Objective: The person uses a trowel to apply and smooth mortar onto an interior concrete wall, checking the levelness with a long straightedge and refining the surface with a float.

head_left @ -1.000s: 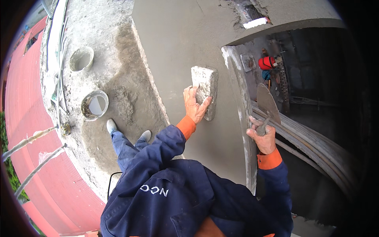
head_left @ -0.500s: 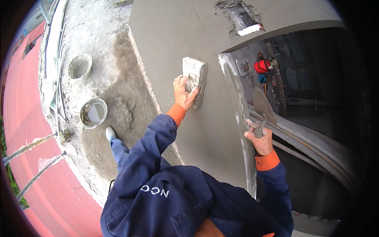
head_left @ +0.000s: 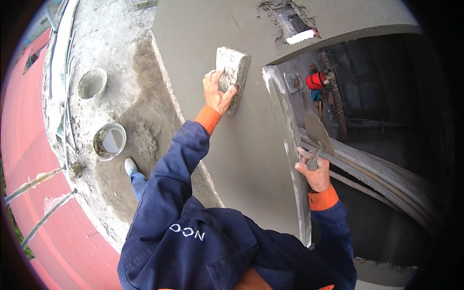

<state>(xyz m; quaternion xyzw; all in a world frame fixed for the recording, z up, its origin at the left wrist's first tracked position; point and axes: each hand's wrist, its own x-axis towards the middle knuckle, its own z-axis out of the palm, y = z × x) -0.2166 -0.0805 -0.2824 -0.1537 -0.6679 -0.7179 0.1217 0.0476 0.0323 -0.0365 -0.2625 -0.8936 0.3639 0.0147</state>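
My left hand [head_left: 218, 91] is closed round a mortar-crusted plastering float [head_left: 235, 67], which lies against the smooth grey plastered wall [head_left: 251, 154]. At the wall's right edge runs a long, plaster-smeared straight strip [head_left: 291, 140]. My right hand [head_left: 316, 170] is beside that strip, wrapped round the handle of a pointing trowel [head_left: 317, 129]. The trowel's blade points up and away from me, over the dark opening. Part of the trowel's handle is hidden by my fingers.
Two mortar-stained buckets, a farther one [head_left: 92, 84] and a nearer one [head_left: 109, 141] holding liquid, stand on the rough floor at left. Long pipes [head_left: 372, 169] lie in the opening, beyond which is a red cylindrical object [head_left: 316, 80]. A ragged hole [head_left: 292, 21] breaks the wall's far part.
My left hand has slid the float farther up the wall, away from me and slightly left. My right hand still grips the trowel, almost in the same place.
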